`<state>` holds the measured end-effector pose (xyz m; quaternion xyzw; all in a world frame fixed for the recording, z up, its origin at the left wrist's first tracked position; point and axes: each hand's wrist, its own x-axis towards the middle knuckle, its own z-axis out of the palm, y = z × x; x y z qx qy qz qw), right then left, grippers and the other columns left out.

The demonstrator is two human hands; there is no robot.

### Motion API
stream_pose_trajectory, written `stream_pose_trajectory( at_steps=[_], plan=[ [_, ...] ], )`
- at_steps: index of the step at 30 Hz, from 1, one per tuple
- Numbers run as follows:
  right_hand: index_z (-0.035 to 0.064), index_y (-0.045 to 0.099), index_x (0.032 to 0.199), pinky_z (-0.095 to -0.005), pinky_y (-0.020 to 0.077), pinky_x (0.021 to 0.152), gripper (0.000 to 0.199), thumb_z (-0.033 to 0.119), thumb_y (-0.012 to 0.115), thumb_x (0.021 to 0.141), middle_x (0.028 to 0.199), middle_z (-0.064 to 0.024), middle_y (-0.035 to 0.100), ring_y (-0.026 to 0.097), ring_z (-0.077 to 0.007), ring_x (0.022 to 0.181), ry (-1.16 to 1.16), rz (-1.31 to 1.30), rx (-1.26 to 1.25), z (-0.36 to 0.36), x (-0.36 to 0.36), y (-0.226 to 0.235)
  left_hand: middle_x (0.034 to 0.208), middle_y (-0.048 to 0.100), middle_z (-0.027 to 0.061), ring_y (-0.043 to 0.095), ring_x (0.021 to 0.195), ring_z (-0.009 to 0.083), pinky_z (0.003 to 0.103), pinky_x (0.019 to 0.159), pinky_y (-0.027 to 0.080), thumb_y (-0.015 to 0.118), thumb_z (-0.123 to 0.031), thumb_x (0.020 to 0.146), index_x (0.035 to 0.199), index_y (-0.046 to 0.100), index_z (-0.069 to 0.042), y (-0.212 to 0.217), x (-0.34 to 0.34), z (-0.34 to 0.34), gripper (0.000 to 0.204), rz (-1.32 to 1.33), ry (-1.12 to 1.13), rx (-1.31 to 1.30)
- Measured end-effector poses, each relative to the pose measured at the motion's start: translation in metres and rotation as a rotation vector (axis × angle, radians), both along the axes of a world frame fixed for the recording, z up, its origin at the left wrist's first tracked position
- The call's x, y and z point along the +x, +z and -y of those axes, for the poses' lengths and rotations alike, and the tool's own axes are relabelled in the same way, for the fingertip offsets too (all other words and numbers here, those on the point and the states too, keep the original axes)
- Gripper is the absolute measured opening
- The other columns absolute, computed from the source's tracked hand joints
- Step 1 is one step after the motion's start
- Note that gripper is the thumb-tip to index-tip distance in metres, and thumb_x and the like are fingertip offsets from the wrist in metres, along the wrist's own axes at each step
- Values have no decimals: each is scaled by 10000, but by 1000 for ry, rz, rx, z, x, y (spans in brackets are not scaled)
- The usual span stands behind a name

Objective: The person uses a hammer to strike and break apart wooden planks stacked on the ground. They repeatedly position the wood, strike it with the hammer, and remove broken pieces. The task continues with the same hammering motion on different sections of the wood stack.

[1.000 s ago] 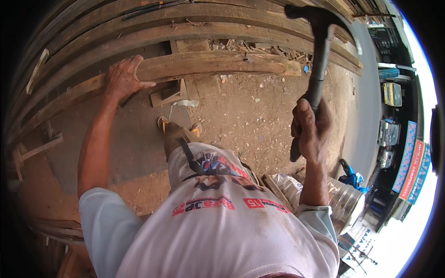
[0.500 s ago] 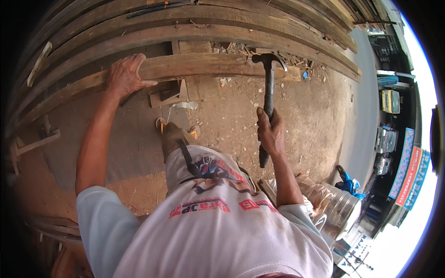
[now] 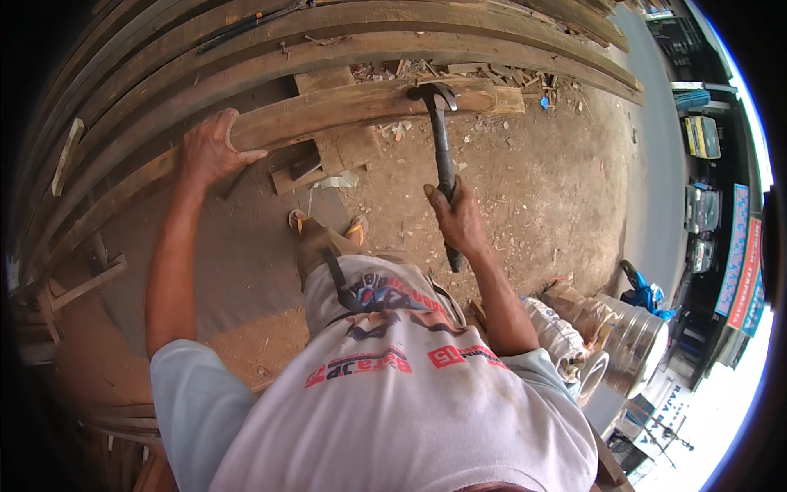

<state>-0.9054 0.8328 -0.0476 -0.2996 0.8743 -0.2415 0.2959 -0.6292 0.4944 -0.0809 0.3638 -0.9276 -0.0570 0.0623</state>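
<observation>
My right hand [image 3: 461,218] is wrapped round the dark handle of a claw hammer [image 3: 441,135]. The hammer's head lies over the nearest wooden beam [image 3: 328,115], a little left of its right end; whether it touches the wood I cannot tell. My left hand [image 3: 215,149] grips the same beam farther left, thumb on the near side and the other fingers over the far side, partly hidden. Short wooden blocks [image 3: 348,149] sit under and beside the beam near its middle.
More long beams [image 3: 361,45] run side by side beyond, with pliers-like tools [image 3: 254,25] lying on them. Wood scraps [image 3: 525,79] litter the ground at the beam's right end. A metal drum [image 3: 631,340] and sacks [image 3: 553,328] stand at the right, near a road [image 3: 656,164].
The hammer in my right hand has moved left along the beam, away from its right end. My left hand keeps its grip on the beam. The whole view has tilted slightly.
</observation>
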Motion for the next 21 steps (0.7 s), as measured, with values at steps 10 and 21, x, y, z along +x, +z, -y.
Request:
stream_pose_trajectory(
  at_steps=[10,21],
  plan=[
    [-27,625,935,-421,439,629,498,464,706,945,698,-119,552,524,-213,672,-222,258,-63,-82,43,-82,1325,671,212,637,1250,369,490,1069,505,927,-616,586,1389,590,-39,5,-18,22,1045,142,40,272],
    [34,552,932,-300,418,453,474,481,704,979,632,12,493,503,-103,517,-334,214,-219,-116,50,-124,1435,584,283,544,1369,400,474,1158,424,932,-544,547,1492,502,30,22,-50,43,1187,267,-22,506]
  ],
)
